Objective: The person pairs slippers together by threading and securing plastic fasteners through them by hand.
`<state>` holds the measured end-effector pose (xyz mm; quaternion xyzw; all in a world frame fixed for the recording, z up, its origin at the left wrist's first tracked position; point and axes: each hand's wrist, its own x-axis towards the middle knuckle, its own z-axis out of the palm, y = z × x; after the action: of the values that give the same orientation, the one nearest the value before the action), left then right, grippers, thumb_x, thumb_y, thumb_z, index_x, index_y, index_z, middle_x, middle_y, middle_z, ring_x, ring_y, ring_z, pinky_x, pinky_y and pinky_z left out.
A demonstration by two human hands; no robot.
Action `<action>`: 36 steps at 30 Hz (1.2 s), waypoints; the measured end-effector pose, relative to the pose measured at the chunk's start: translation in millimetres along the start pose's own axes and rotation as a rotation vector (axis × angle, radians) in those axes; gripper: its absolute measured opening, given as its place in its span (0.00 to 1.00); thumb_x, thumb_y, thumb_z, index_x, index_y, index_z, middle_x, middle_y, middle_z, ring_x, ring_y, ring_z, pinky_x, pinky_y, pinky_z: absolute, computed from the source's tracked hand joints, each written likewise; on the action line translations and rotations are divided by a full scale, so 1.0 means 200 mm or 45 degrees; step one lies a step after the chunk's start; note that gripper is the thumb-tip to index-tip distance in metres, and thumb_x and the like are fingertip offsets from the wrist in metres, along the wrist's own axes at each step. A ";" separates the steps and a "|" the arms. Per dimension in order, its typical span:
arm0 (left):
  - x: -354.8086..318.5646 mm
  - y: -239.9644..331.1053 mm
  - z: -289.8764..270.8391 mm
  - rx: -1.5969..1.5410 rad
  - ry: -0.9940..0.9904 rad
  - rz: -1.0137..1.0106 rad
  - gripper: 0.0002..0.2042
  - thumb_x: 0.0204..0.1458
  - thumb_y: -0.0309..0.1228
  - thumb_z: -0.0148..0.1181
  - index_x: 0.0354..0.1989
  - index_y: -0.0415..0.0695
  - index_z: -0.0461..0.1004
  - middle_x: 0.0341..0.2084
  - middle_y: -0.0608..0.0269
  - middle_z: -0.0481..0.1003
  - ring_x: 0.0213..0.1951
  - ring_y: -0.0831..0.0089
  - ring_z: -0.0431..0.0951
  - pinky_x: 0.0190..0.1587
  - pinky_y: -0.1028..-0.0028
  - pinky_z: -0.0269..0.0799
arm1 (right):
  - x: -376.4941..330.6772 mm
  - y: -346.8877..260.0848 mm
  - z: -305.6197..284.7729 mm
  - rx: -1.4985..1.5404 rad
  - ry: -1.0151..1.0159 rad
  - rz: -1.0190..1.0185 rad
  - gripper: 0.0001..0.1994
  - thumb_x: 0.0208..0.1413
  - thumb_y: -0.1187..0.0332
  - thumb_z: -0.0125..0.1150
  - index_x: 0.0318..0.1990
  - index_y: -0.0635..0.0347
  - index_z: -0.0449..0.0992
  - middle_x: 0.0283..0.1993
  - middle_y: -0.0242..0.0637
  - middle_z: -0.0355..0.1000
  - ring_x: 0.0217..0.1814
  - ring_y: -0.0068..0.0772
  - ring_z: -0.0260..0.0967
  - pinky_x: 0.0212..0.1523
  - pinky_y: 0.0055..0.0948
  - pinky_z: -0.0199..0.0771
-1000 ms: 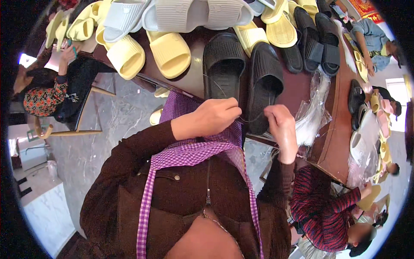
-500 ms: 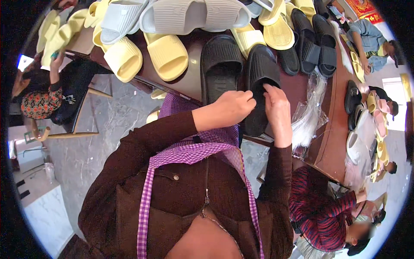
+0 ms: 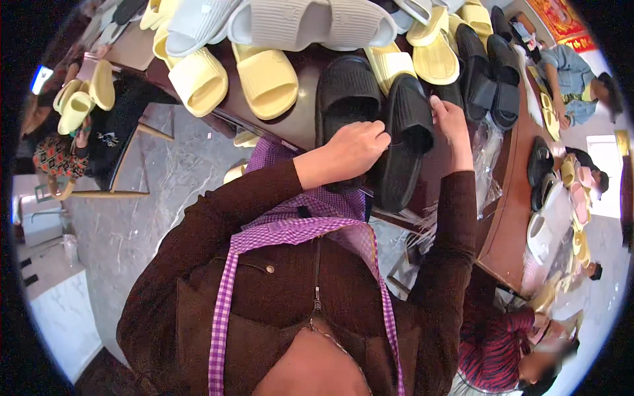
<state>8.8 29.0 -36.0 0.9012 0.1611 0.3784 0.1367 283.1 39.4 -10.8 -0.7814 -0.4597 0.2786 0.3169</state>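
My left hand [image 3: 353,148] is curled over the near edge of a pair of black slippers [image 3: 373,125], fingers closed against the left one where it meets its mate. My right hand [image 3: 452,129] is folded around the outer side of the right black slipper [image 3: 406,142], thumb and fingers gripping its strap. The pair lies side by side on the dark brown tabletop [image 3: 294,122], soles down, toes pointing away from me, at the near edge just ahead of my apron.

The tabletop is long, glossy and crowded. Yellow slippers [image 3: 264,76] sit to the left of the black pair, grey slippers [image 3: 310,23] beyond them, and more black slippers [image 3: 489,72] to the right. Clear plastic bags [image 3: 489,155] hang off the tabletop's right side.

The floor [image 3: 145,204] is grey marbled tile. Other people sit around the tabletop: one at far left holding yellow slippers [image 3: 79,99], one at upper right, and one in a striped top [image 3: 495,343] at lower right.
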 end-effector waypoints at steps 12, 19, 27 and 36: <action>-0.04 -0.24 -0.01 -0.029 -0.030 -0.035 0.06 0.44 0.24 0.54 0.30 0.38 0.66 0.34 0.54 0.68 0.36 0.57 0.72 0.39 0.65 0.70 | 0.14 0.10 0.08 0.021 0.072 0.023 0.15 0.46 0.63 0.63 0.37 0.67 0.79 0.26 0.35 0.75 0.27 0.24 0.70 0.31 0.24 0.68; -0.05 -0.27 -0.02 -0.030 -0.057 0.005 0.07 0.42 0.21 0.51 0.32 0.37 0.66 0.40 0.51 0.68 0.40 0.55 0.73 0.43 0.65 0.70 | -0.06 -0.10 0.20 -0.302 0.552 -0.643 0.09 0.49 0.69 0.60 0.32 0.66 0.76 0.31 0.46 0.75 0.34 0.36 0.74 0.38 0.31 0.71; -0.06 -0.28 0.08 -0.027 -0.064 -0.039 0.09 0.39 0.19 0.50 0.32 0.37 0.66 0.39 0.49 0.66 0.40 0.54 0.70 0.44 0.64 0.67 | -0.01 -0.54 0.28 -0.236 0.099 -0.801 0.04 0.51 0.73 0.57 0.32 0.64 0.74 0.29 0.39 0.74 0.34 0.27 0.72 0.37 0.25 0.70; -0.07 -0.29 0.09 -0.060 -0.013 0.028 0.07 0.38 0.22 0.52 0.29 0.38 0.67 0.35 0.51 0.65 0.36 0.56 0.68 0.42 0.64 0.65 | 0.15 -0.56 0.31 0.319 -0.554 -0.345 0.04 0.51 0.73 0.57 0.33 0.63 0.74 0.32 0.32 0.74 0.33 0.23 0.69 0.34 0.23 0.68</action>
<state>1.6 74.2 -77.8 0.9014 0.1417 0.3790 0.1545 190.0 123.3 29.3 -0.5894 -0.5792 0.4494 0.3394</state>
